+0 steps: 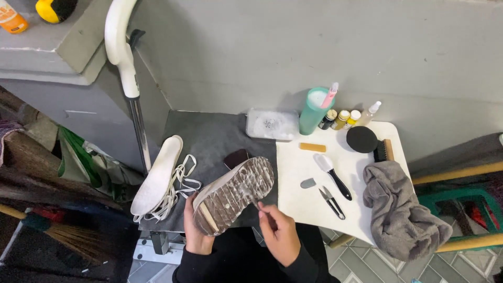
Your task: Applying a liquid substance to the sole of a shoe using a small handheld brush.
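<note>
My left hand (195, 230) grips a shoe (233, 195) by its heel end, sole turned up. The brown sole is streaked with white foam. My right hand (277, 233) pinches a small brush or tool against the sole near its middle; the tool itself is mostly hidden by my fingers. A white insole (157, 175) and loose white laces (181, 183) lie to the left on a dark grey mat (209, 133).
A white board (304, 183) holds a brush with black handle (332, 175), small scissors (332, 202), a tan eraser block (313, 148), a round black sponge (361, 139), a grey towel (401, 209). Behind stand a soapy tray (271, 124), a teal cup (313, 111) and small bottles (343, 119).
</note>
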